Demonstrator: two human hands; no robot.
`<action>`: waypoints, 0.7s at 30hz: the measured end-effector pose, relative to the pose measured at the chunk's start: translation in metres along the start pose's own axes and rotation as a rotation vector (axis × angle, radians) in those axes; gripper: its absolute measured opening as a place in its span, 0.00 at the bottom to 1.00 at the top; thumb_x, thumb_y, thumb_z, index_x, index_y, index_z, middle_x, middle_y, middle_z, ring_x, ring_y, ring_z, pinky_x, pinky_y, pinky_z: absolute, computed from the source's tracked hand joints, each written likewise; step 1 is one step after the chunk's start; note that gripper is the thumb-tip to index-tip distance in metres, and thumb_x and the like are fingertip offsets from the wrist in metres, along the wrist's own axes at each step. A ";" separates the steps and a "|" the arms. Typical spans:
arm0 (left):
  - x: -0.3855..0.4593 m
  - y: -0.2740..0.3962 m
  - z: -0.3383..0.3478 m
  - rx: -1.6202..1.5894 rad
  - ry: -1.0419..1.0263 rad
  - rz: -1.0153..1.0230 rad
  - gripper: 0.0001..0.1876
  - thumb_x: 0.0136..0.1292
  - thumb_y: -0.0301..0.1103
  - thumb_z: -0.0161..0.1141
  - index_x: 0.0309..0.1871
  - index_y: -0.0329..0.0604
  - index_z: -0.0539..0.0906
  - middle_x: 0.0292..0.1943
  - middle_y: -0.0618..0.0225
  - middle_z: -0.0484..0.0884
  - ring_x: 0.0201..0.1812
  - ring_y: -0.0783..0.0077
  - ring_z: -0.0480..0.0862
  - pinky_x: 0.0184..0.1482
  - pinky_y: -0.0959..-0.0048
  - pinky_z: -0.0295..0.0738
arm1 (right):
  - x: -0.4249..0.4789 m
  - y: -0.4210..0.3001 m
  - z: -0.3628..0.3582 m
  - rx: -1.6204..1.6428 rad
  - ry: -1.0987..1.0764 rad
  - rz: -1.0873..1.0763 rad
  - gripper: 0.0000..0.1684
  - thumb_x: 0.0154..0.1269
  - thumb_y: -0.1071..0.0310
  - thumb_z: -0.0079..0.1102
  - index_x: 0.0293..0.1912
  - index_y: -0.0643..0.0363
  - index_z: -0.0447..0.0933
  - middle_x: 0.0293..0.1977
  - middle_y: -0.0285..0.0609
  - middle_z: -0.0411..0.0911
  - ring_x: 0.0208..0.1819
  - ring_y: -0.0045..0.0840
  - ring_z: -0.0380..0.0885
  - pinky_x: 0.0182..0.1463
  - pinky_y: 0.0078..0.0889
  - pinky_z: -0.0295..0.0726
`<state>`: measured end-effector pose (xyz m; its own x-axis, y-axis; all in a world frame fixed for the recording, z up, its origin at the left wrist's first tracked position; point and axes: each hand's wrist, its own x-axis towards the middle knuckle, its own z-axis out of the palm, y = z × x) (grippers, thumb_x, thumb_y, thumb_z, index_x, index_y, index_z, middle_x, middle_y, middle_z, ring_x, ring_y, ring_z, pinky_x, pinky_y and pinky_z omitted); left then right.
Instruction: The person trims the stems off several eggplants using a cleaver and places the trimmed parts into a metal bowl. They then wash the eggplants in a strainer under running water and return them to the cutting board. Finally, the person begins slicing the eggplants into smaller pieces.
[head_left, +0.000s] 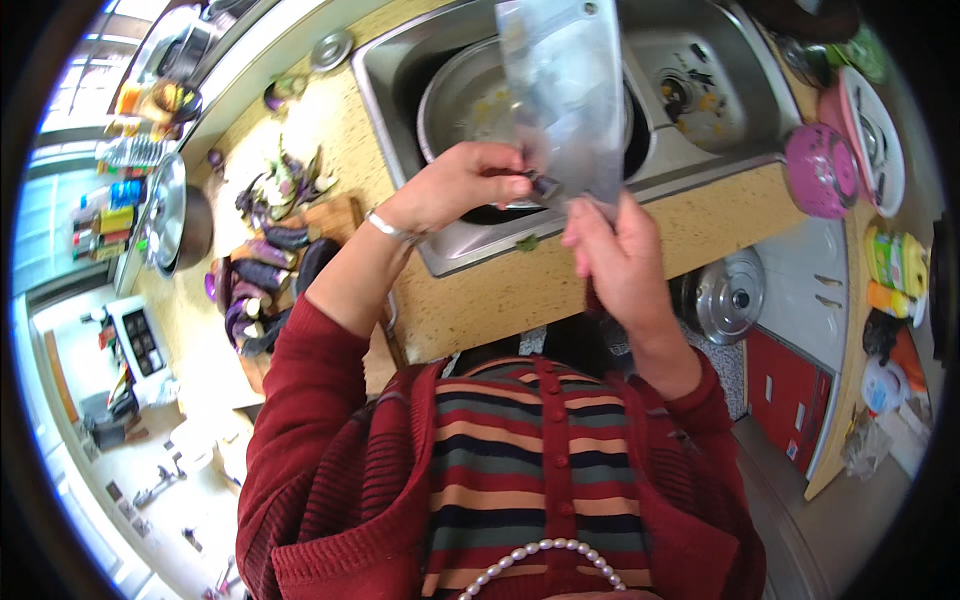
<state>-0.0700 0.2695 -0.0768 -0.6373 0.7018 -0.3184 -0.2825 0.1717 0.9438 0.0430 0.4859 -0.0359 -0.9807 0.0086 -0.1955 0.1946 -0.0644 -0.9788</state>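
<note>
My right hand (619, 259) grips a wide cleaver (570, 82) at its lower end, the handle hidden in my fingers. Its broad blade points away over the sink (382, 112), with a hole near the far corner. Close to the blade's near end, my left hand (465, 180) pinches a small dark piece (544, 185), possibly eggplant; whether it touches the blade is unclear. Below the cleaver, a round metal basin (450, 90) with yellowish scraps sits in the left bowl. Left of my arm, several cut eggplants (259, 274) lie on and around a wooden cutting board (330, 219).
Eggplant trimmings (281, 184) lie on the speckled counter (480, 300), with a metal lid (331, 50) farther back. Food scraps surround the drain (675, 94) in the right bowl. A pink pot (821, 171) stands right of the sink, and a pot (184, 229) at far left.
</note>
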 end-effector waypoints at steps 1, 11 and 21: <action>-0.004 0.001 0.002 -0.055 0.033 0.012 0.10 0.75 0.36 0.68 0.42 0.38 0.86 0.33 0.78 0.80 0.37 0.83 0.75 0.41 0.78 0.71 | 0.001 0.004 0.002 0.011 -0.013 -0.003 0.09 0.85 0.67 0.54 0.47 0.62 0.76 0.31 0.34 0.79 0.23 0.10 0.70 0.27 0.17 0.70; -0.111 0.000 -0.127 0.810 0.563 -0.009 0.11 0.73 0.24 0.65 0.55 0.33 0.85 0.46 0.59 0.85 0.48 0.66 0.87 0.53 0.71 0.81 | -0.021 0.007 -0.044 0.077 0.146 -0.031 0.10 0.83 0.65 0.56 0.49 0.63 0.78 0.30 0.35 0.79 0.22 0.10 0.71 0.26 0.17 0.70; -0.076 0.000 -0.144 1.043 0.643 -0.003 0.19 0.72 0.32 0.65 0.65 0.41 0.84 0.57 0.52 0.86 0.58 0.53 0.86 0.62 0.59 0.80 | -0.032 0.029 -0.102 0.115 0.365 0.054 0.11 0.83 0.64 0.57 0.44 0.63 0.76 0.31 0.38 0.80 0.23 0.12 0.72 0.27 0.18 0.71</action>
<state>-0.1244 0.1169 -0.0657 -0.9591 0.2816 -0.0279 0.2365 0.8518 0.4674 0.0827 0.5855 -0.0642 -0.8931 0.3551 -0.2762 0.2222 -0.1856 -0.9572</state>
